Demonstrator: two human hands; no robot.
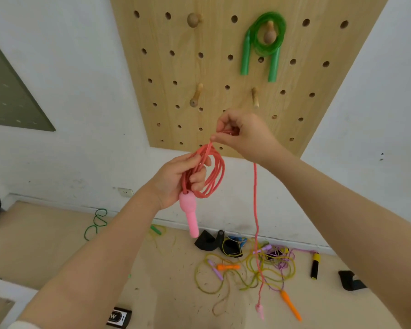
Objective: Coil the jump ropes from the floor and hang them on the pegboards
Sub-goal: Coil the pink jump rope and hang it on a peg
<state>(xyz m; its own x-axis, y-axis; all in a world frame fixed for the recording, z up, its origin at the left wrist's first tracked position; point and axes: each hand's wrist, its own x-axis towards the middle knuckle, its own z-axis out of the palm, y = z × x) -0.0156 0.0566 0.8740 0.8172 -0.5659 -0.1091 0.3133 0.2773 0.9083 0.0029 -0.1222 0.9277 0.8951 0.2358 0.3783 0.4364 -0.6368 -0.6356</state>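
My left hand (pixel 179 180) grips a coil of pink jump rope (pixel 215 176) in front of the wall, with one pink handle (pixel 190 216) hanging below the fist. My right hand (pixel 241 132) pinches the same rope just above the coil. The loose end of the rope (pixel 256 222) drops from that hand to the floor, where its second pink handle (pixel 259 311) dangles. On the wooden pegboard (pixel 318 74) a coiled green jump rope (pixel 262 47) hangs over a peg. Empty pegs (pixel 196 97) stick out just above my hands.
Several tangled ropes (pixel 259 274) in yellow, purple and orange lie on the tan floor below. A green rope (pixel 96 224) lies by the baseboard at left. Black objects (pixel 218 243) sit near the wall, and a grey pegboard (pixel 12 96) hangs at far left.
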